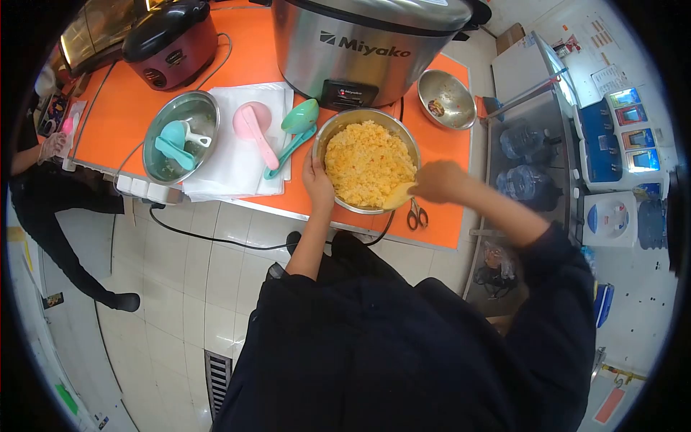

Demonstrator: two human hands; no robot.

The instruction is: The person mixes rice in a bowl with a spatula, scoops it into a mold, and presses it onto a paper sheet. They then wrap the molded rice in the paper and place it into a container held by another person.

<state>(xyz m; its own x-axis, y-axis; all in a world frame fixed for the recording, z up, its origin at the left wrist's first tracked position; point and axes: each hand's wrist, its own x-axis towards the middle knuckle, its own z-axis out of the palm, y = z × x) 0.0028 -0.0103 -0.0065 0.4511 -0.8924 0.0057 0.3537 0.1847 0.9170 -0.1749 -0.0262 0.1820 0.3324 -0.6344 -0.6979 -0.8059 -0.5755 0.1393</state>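
A steel bowl (414,142) full of yellow rice (367,162) stands at the front of the orange table. My left hand (318,183) grips the bowl's left side, thumb at the rim. In my right hand (436,181) is a yellow rice paddle (398,196), its blade at the right edge of the rice; the hand hides its handle. Scissors (417,216) lie just below that hand. Left of the bowl, a green ladle (299,119) and a pink ladle (252,126) rest on white paper sheets (223,162).
Behind the bowl stands a large steel Miyako rice cooker (360,54). A smaller steel bowl (448,97) sits to its right. At left are a bowl (151,147) with scoops, a dark red rice cooker (176,50), a power strip (147,189) and another person's gloved hand (52,146).
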